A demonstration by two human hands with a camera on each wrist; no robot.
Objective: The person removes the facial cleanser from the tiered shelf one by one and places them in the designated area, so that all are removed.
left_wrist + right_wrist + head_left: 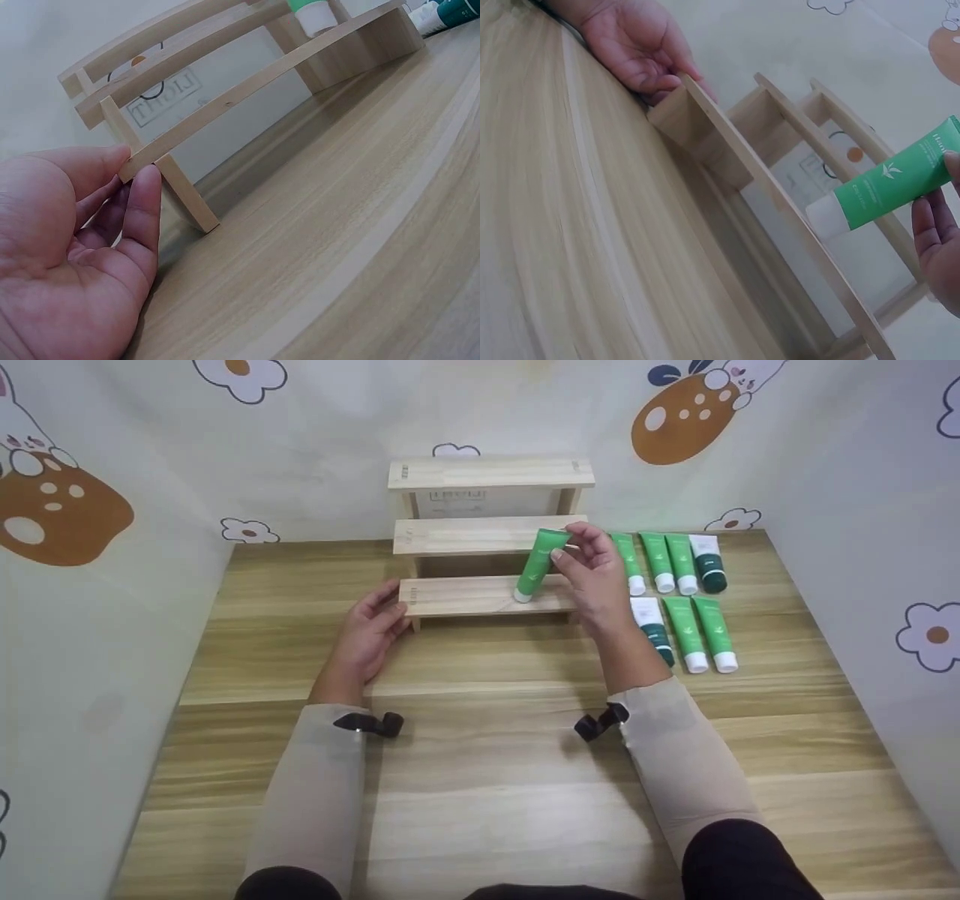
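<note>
A three-step wooden rack [450,594] stands at the back of the table. My left hand [369,630] pinches the left end of its lowest step between thumb and fingers, as the left wrist view [90,247] also shows. With my right hand [600,577] I hold a green tube [541,562] by its flat upper end, thumb in front. The tube leans, its white cap [827,216] down at the lowest step; in the head view the cap appears to touch the board. Leaf print and small lettering show on the tube's side.
Right of the rack, several green tubes [683,634] lie in two rows on the wooden table [480,780]. Among them are two white and dark green tubes [709,562]. Behind the rack rises a pale wall [330,450] with printed flowers; side walls flank the table.
</note>
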